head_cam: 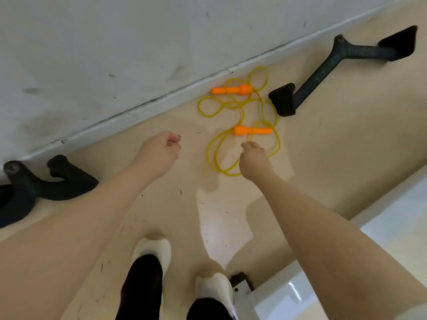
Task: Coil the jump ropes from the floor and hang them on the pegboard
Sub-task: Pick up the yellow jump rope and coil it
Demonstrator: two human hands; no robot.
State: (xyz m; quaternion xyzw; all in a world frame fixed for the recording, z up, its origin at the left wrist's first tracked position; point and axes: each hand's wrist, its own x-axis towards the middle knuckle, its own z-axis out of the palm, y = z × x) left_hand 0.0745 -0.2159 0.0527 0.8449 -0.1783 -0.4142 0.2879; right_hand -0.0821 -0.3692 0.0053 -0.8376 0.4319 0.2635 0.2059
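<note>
A yellow jump rope (228, 173) lies in loose tangled loops on the beige floor by the wall. Its two orange handles lie apart, one near the baseboard (232, 90) and one closer to me (251, 130). My right hand (255, 158) reaches down over the near loops, just below the closer handle. Its fingers are curled downward and hidden by the back of the hand, so I cannot tell whether it holds the rope. My left hand (159, 148) hovers to the left of the rope, curled into a fist and holding nothing. No pegboard is in view.
A black Y-shaped stand foot (323, 70) lies right of the rope, almost touching it. Another black foot (34, 188) sits at the far left by the grey wall (115, 54). A white metal frame (288, 294) is at lower right. My feet in white shoes (152, 250) stand below.
</note>
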